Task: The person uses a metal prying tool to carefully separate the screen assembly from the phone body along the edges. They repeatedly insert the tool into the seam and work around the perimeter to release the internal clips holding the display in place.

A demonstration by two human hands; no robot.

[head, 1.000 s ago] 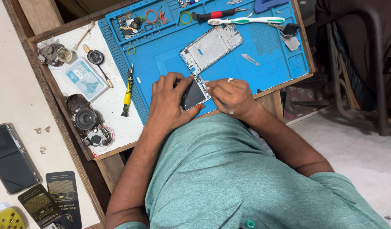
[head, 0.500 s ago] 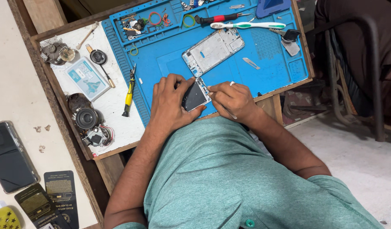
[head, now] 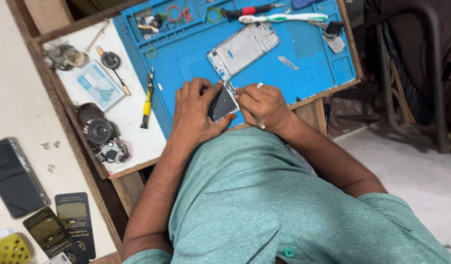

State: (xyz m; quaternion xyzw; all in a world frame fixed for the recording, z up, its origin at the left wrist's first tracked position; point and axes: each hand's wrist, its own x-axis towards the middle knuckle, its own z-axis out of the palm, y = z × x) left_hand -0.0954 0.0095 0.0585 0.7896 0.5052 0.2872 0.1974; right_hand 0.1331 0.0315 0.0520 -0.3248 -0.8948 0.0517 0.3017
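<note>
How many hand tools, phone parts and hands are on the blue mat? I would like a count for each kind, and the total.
On the blue mat:
Hand tools: 3, namely the red-handled screwdriver, white toothbrush, and yellow-handled screwdriver at its left edge.
Phone parts: 2, namely the silver phone frame and the dark phone part in the hands.
Hands: 2, namely the left hand and right hand.
Total: 7

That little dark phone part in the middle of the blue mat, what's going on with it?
A person in a green shirt is working on it at a small bench. The left hand holds the small dark phone part steady at the near edge of the blue work mat, while the right hand applies a thin tool to its top corner. A stripped phone frame lies just beyond, with a toothbrush and a red-handled screwdriver at the far side.
</note>
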